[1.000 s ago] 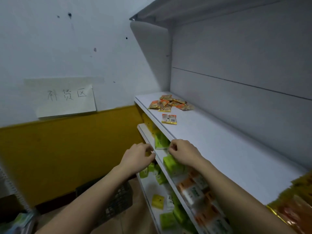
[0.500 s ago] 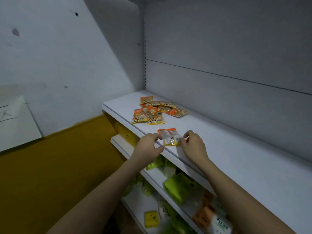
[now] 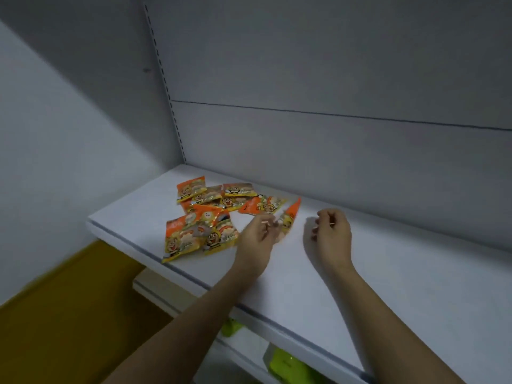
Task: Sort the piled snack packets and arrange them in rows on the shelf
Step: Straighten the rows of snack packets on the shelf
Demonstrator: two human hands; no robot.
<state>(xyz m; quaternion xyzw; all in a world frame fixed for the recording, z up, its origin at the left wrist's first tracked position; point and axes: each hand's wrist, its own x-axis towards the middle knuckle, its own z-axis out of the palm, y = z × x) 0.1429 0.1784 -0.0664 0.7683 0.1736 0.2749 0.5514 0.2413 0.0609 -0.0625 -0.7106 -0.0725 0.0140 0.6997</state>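
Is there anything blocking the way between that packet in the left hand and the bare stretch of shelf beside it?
Nothing visible. The left hand holds the orange foil packet above bare white shelf; the right hand hovers beside it.

Left hand [image 3: 259,231] pinching orange packet [image 3: 289,217], right hand [image 3: 329,234] empty, pile [image 3: 205,217] on shelf [image 3: 388,273]

The left hand [image 3: 257,231] covers the near end of the orange packet [image 3: 289,217] it holds — hand and packet both smear with motion, so the grip itself cannot be read. In the pile of snack packets [image 3: 205,217] the upper ones hide parts of those beneath, and the print is too blurred to read. The lower shelf [image 3: 249,353] is largely hidden by the top shelf [image 3: 388,286]; its green packs [image 3: 288,365] show only partly — cut by the bottom edge.
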